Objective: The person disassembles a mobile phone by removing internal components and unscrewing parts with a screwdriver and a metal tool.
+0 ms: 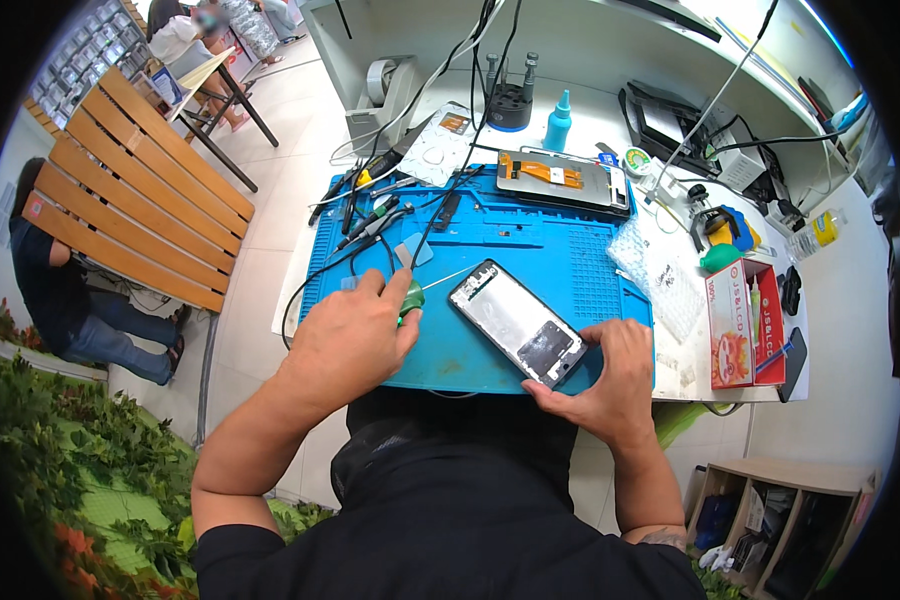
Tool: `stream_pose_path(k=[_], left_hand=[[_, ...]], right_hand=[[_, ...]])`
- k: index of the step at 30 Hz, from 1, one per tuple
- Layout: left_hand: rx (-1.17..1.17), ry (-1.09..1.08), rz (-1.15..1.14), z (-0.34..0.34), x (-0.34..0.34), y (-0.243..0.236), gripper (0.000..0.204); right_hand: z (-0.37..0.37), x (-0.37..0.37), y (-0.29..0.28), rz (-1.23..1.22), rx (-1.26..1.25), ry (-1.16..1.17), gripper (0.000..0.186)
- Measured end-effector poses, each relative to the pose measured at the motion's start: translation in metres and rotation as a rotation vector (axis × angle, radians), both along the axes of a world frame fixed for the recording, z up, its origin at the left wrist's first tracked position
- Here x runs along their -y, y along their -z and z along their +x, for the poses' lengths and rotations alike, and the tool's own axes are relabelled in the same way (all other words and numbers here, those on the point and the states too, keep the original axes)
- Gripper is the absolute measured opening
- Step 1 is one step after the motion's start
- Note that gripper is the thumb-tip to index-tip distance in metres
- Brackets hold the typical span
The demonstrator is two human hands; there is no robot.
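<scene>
1. Because only a slim shell and a bright inner plate seem to be left, the opened phone frame (pixel 515 325) can be expected to feel light and fairly stiff, though it might flex if twisted along its length.
2. It is found over the blue repair mat (pixel 430 365) on the white counter (pixel 684 372), set aslant, with its inner side up and its lower end toward the right hand (pixel 622 375). Whether that end is raised off the mat cannot be told.
3. Its smooth rim would probably slide easily on bare skin, so a hold on the two outer edges is judged safest. The inner plate and the dark patch near the lower end are best left unpressed, as scratches or dents could be made there.
4. By the right hand, the lower end is pinched, with the thumb set at the near corner and the fingers at the far-side edge; the middle is left uncovered.
5. In the left hand (pixel 345 328), a green-handled tool (pixel 412 297) with a thin shaft is gripped by curled fingers, the shaft being pointed at the frame's upper end. Contact at the tip cannot be made out.
6. Both forearms are brought in from below, the left slanting rightward, the right held steeper with the hand turned inward.
</scene>
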State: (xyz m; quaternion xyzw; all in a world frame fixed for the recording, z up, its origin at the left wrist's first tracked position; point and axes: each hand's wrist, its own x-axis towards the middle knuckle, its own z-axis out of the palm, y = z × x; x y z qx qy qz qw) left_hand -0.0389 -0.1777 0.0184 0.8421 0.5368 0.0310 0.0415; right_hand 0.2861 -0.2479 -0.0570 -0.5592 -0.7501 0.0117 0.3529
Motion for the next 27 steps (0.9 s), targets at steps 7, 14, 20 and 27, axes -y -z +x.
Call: stream_pose_path(k=[7,14,20,27], left_hand=[[0.031,0.001,0.006,-0.003,0.007,0.002,0.046],[0.068,0.04,0.06,-0.001,0.006,0.012,0.044],[0.036,-0.032,-0.022,0.002,0.006,0.006,0.044],[0.031,0.022,0.003,-0.005,0.003,0.0,0.045]], right_hand=[[-0.023,0.01,-0.009,0.002,-0.003,0.05,0.078],[-0.033,0.01,-0.012,0.025,0.011,0.053,0.083],[-0.035,0.01,-0.014,-0.006,0.02,0.056,0.083],[-0.034,0.01,-0.011,-0.011,0.011,0.06,0.083]])
